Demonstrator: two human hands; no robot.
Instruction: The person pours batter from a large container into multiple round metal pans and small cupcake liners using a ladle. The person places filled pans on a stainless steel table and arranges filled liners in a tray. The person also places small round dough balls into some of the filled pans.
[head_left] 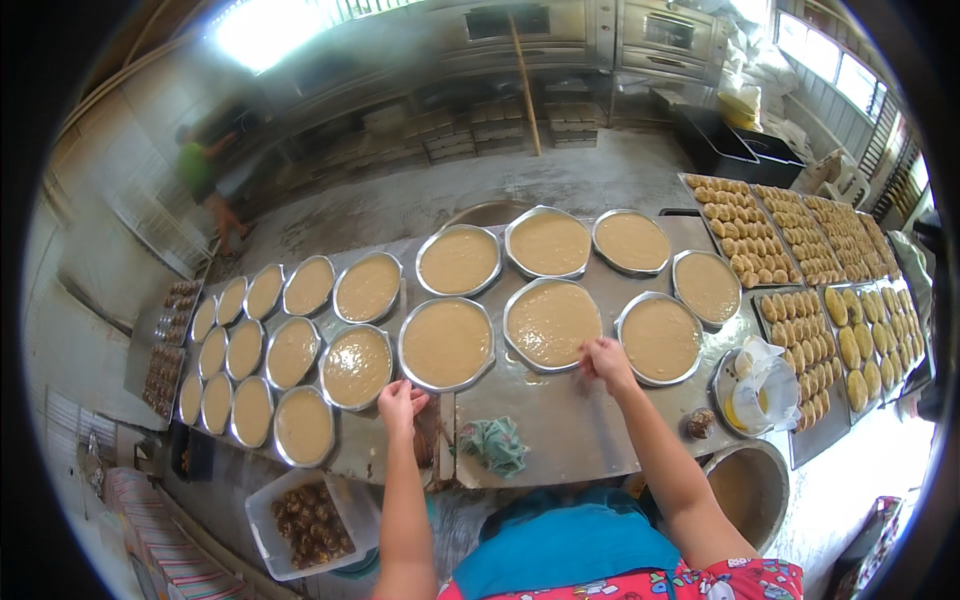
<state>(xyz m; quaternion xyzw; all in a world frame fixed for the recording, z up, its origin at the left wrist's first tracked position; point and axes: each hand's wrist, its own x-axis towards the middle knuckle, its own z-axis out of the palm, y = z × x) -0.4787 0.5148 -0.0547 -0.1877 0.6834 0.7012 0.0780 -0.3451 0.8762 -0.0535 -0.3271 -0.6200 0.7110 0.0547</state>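
Observation:
Round metal pans full of smooth tan batter stand in rows along a metal table. My left hand (402, 404), fingers curled together, is at the table's near side between two of them, close to the lower rim of a batter-filled pan (447, 343); whether it grips anything is hidden. My right hand (604, 364) has its fingers pinched at the lower right rim of another batter-filled pan (553, 322). A third pan of batter (660, 338) sits just right of that hand. Between my forearms lies a crumpled green cloth (493, 446).
Trays of baked buns (742, 232) cover the right side. Nearer are a bowl with a clear plastic container (765, 395), a dark brown lump (701, 423) and a large round tub (745, 495). A plastic bin of brown balls (312, 525) stands lower left. A person in green (203, 180) is far left.

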